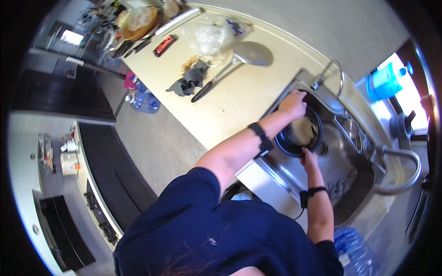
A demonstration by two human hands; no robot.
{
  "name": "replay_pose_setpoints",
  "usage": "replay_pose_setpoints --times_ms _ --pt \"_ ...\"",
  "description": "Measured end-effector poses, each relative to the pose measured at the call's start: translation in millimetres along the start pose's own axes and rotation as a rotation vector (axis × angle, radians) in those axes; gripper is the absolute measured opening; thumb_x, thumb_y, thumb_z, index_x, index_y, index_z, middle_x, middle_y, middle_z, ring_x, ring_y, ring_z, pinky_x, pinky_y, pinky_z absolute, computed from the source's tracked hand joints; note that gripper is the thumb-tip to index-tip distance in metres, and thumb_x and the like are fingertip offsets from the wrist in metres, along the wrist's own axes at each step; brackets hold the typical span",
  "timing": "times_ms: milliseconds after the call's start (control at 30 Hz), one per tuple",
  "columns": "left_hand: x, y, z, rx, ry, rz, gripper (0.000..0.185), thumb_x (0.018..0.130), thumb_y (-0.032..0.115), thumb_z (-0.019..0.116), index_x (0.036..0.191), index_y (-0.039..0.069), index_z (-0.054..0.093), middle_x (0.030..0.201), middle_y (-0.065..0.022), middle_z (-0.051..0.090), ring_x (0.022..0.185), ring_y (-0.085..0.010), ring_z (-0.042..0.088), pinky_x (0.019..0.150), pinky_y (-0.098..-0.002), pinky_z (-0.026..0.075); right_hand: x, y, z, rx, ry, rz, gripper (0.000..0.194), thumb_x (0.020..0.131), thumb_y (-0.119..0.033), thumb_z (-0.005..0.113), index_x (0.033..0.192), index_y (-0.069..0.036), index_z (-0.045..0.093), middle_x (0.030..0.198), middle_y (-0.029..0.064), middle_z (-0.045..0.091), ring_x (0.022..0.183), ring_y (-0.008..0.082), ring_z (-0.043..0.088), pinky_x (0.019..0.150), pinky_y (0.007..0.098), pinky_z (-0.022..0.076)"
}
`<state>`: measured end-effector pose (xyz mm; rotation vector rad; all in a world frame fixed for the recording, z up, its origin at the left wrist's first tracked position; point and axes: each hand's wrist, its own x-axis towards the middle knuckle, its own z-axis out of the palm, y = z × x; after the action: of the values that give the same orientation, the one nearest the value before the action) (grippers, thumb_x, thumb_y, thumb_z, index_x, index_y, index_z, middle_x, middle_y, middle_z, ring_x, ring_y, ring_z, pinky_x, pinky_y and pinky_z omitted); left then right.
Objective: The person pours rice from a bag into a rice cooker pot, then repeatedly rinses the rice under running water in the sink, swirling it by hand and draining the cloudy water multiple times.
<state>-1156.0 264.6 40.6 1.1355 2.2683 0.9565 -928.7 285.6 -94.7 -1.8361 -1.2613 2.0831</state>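
Note:
A dark round pot [317,119] is held over the left part of the stainless steel sink [340,157]. Pale, grainy contents [302,131], perhaps rice in cloudy liquid, lie inside it. My left hand [292,104] grips the pot's far rim, its fingertips partly hidden. At the near rim, my right hand [309,160] has its thumb on the edge and its other fingers underneath. Both forearms wear black straps. The sink's drain [323,149] shows just right of the pot.
A curved faucet [402,151] arches at the sink's right. Left on the countertop [241,100] lie a skimmer ladle [253,54], grey cloth-like pieces [191,80], and a clear plastic bag [214,36]. A blue bottle [385,82] stands by the window; a large plastic bottle [355,252] is at my right.

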Motion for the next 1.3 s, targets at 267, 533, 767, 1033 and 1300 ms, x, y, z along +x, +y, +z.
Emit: replay_pose_setpoints --times_ms 267,533,767,1033,1300 --pt "63.2 15.9 61.7 -0.099 0.031 -0.162 0.032 0.084 0.027 0.063 0.105 0.004 0.061 0.108 -0.0225 0.061 0.103 -0.0380 0.057 0.088 -0.0440 0.046 -29.6 13.2 -34.5 -0.011 -0.138 0.156 0.028 0.088 -0.031 0.063 0.093 -0.005 0.056 0.075 0.0058 0.062 0.056 0.0143 0.061 0.045 0.0233 0.0439" --pt "88.9 2.9 88.3 -0.190 0.172 -0.318 0.029 0.088 0.030 0.058 0.094 0.002 0.064 0.084 -0.0191 0.067 0.074 -0.0368 0.065 0.068 -0.0465 0.052 -36.6 13.1 -42.2 0.045 -0.100 0.121 0.028 0.090 -0.030 0.062 0.098 -0.005 0.053 0.078 0.0063 0.062 0.060 0.0161 0.064 0.045 0.0241 0.0445" --pt "101.3 -17.3 97.8 -1.100 -0.080 -0.761 0.041 0.090 0.044 0.056 0.088 0.003 0.058 0.071 -0.0082 0.061 0.057 -0.0206 0.060 0.044 -0.0360 0.048 -39.0 16.8 -39.5 0.060 -0.127 0.133 0.028 0.090 -0.029 0.061 0.102 -0.006 0.052 0.084 0.0071 0.064 0.063 0.0160 0.065 0.047 0.0246 0.0454" --pt "14.1 -14.2 63.1 -0.948 -0.011 -0.437 0.031 0.090 0.030 0.058 0.075 0.002 0.064 0.058 -0.0052 0.058 0.045 -0.0143 0.053 0.039 -0.0285 0.041 -51.7 10.9 -42.3 0.064 -0.109 0.079 0.028 0.092 -0.026 0.057 0.110 -0.006 0.051 0.088 0.0073 0.067 0.064 0.0163 0.065 0.047 0.0237 0.0463" --pt "-136.8 -26.1 2.1 -0.530 -0.182 -0.301 0.021 0.079 0.026 0.071 0.076 0.005 0.071 0.062 -0.0053 0.064 0.055 -0.0111 0.058 0.057 -0.0273 0.047 -72.8 9.8 -74.9 0.090 -0.023 0.027 0.035 0.092 -0.027 0.057 0.118 -0.004 0.048 0.091 0.0086 0.066 0.063 0.0166 0.063 0.048 0.0243 0.0462"
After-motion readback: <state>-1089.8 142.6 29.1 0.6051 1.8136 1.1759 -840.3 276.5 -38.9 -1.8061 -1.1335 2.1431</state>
